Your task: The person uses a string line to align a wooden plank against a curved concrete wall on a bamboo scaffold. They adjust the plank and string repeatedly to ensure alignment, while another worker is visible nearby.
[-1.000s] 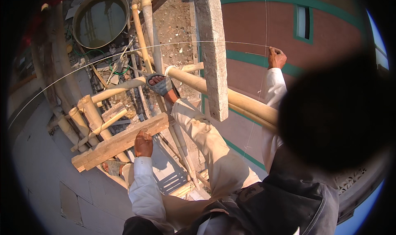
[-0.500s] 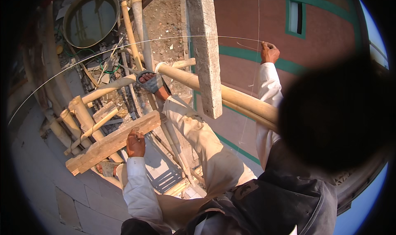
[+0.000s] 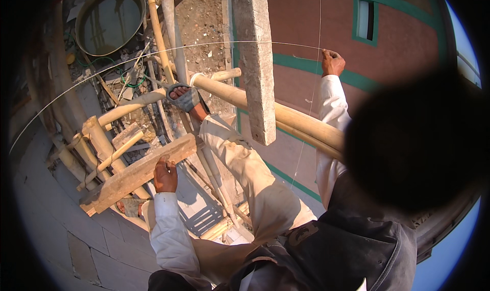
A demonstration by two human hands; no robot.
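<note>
My right hand (image 3: 332,62) pinches a thin white string (image 3: 212,42) that runs leftward across the view, over a long weathered wooden beam (image 3: 254,66). My left hand (image 3: 165,174) has bent fingers closed on the near edge of a short wooden plank (image 3: 127,181), which lies across bamboo poles (image 3: 104,145). My outstretched leg (image 3: 232,163) ends in a grey-sandalled foot (image 3: 181,98) at the crossing of bamboo poles. My other foot (image 3: 127,205) is partly hidden under the plank. A thick horizontal bamboo pole (image 3: 306,122) passes behind the beam, towards my right arm.
I am up on bamboo scaffolding. Below are rubble ground (image 3: 201,53), a round drum of water (image 3: 109,23) and green hose (image 3: 132,79). A pink wall (image 3: 403,46) with green bands and a narrow window stands at right, a grey block wall (image 3: 56,199) at lower left.
The whole view has shifted slightly, the scene moving left and up in it. Both hands keep their places on the string and the plank, with little other visible movement.
</note>
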